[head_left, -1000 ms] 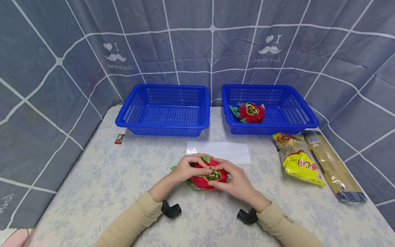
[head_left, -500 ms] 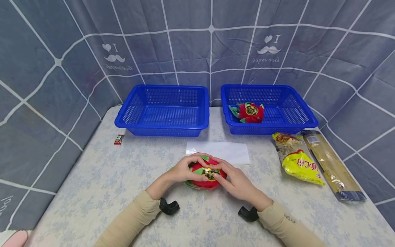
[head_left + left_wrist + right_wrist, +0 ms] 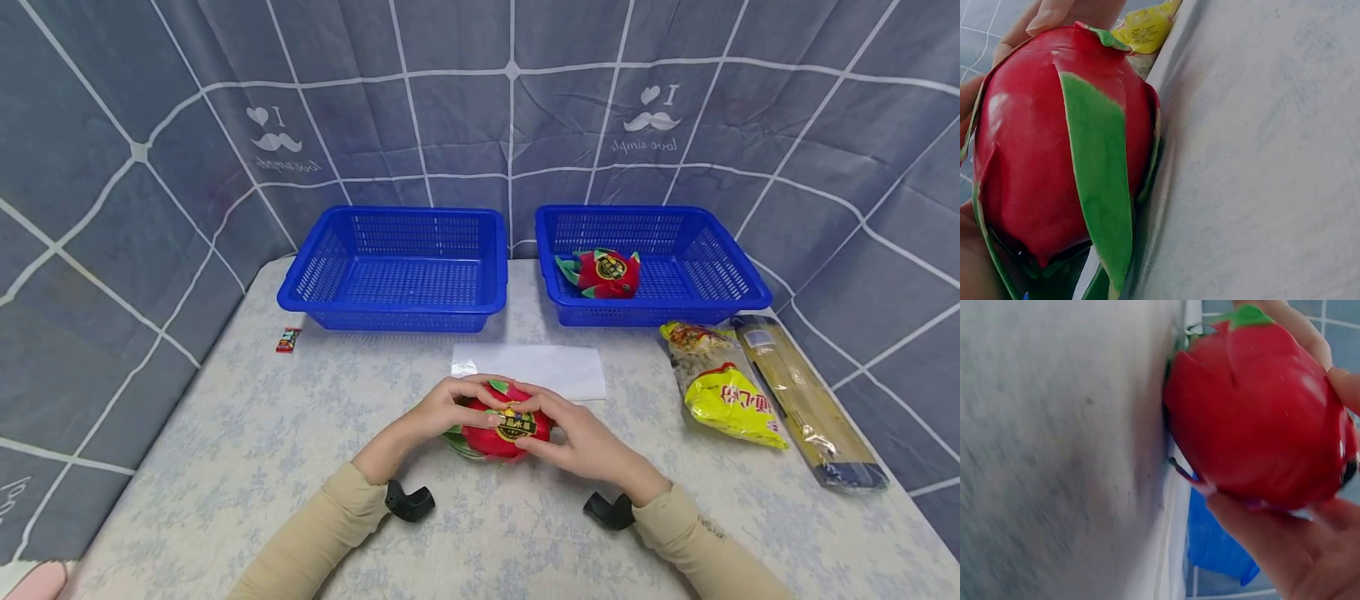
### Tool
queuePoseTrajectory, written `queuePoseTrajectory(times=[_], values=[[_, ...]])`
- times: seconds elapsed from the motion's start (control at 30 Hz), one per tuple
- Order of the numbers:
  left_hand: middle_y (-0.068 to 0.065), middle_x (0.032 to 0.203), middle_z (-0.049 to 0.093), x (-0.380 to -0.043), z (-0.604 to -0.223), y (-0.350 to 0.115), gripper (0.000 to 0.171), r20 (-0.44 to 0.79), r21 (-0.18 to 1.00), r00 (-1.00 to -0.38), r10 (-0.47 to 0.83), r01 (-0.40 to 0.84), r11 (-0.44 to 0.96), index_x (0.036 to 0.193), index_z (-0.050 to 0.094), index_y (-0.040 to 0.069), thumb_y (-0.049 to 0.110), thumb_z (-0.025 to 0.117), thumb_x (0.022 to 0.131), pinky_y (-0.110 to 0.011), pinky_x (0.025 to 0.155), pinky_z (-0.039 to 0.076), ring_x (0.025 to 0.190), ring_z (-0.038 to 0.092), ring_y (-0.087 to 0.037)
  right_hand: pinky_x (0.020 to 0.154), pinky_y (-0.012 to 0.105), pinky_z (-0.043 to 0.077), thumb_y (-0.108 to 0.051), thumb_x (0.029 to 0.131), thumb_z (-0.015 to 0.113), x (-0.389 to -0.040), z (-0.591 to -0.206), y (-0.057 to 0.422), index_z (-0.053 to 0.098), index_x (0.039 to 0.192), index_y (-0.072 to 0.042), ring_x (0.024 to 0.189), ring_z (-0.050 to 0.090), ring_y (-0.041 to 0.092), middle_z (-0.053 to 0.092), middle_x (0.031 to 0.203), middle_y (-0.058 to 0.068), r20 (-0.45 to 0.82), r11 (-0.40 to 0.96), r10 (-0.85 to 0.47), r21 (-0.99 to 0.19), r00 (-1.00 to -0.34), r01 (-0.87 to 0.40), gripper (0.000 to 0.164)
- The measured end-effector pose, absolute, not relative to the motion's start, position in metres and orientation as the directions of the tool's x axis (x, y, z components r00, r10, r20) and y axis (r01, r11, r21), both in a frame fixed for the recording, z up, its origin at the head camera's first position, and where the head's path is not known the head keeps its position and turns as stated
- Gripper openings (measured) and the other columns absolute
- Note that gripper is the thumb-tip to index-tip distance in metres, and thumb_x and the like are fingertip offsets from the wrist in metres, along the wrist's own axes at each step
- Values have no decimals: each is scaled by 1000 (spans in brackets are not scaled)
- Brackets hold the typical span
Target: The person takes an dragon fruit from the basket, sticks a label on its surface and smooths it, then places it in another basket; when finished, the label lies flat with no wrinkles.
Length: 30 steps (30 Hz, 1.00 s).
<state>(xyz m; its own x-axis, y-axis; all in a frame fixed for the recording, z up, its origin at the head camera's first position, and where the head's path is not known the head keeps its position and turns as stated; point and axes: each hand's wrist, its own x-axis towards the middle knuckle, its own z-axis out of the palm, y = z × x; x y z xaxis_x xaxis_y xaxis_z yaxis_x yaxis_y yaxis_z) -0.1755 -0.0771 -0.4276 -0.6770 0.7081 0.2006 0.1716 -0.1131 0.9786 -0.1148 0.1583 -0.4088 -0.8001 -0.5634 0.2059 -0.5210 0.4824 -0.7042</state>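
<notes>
A red dragon fruit [image 3: 486,442] with green-tipped scales and a black-and-gold label lies on the table between both hands. Its end near the left hand shows long green scales in the left wrist view. My left hand [image 3: 438,410] holds it from the left, fingers over the far side and thumb across the near side. From the right, my right hand [image 3: 588,442] grips it, thumb beside the label and fingers along the top. In the right wrist view the smooth red fruit [image 3: 1260,419] sits between thumb and fingers. Its underside is hidden.
Two blue baskets, left [image 3: 390,320] and right [image 3: 645,317], stand at the back. Another dragon fruit [image 3: 618,279] is in the right one. A flat white sheet [image 3: 540,367], a macaroni bag [image 3: 723,392], a long noodle pack [image 3: 813,408] and a small red packet [image 3: 287,340] lie about.
The dragon fruit has turned slightly back and forth in the hands, shifting its label. Both thumbs have changed place on it; the left one has slid a little leftward.
</notes>
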Motion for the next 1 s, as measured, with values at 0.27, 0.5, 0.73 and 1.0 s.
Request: queuePoseTrajectory(times=[0.27,0.5,0.73,1.0], values=[[-22,130,52,-175,-426,-78,19,164,985,-722,672,150,-79,96,66,-15,-1,67,83,-31,82,51,119,49,-28,103,48,34,-8,95,55,-116,-402,161,59,126,-8,135,32,27,35,148,9,155,397,-575,-806,-804,-439,31],[-24,122,56,-176,-430,-75,14,268,958,-683,680,266,-111,92,66,-10,-7,70,78,-33,81,52,113,53,-28,82,29,51,-18,93,61,-119,-422,158,64,115,-20,123,48,22,44,142,2,272,383,-494,-784,-826,-488,23],[-16,122,57,-177,-430,-76,22,268,953,-649,712,288,-95,96,66,-1,3,75,76,-38,86,50,114,52,-25,73,26,54,-25,83,73,-115,-426,151,68,109,-21,114,55,20,53,134,2,328,379,-378,-798,-865,-468,27],[-11,123,57,-176,-429,-77,24,242,957,-651,719,285,-63,99,66,3,8,76,77,-37,83,51,115,50,-24,72,26,54,-29,77,78,-114,-428,146,68,111,-22,112,56,19,54,132,0,344,378,-333,-804,-878,-459,36]])
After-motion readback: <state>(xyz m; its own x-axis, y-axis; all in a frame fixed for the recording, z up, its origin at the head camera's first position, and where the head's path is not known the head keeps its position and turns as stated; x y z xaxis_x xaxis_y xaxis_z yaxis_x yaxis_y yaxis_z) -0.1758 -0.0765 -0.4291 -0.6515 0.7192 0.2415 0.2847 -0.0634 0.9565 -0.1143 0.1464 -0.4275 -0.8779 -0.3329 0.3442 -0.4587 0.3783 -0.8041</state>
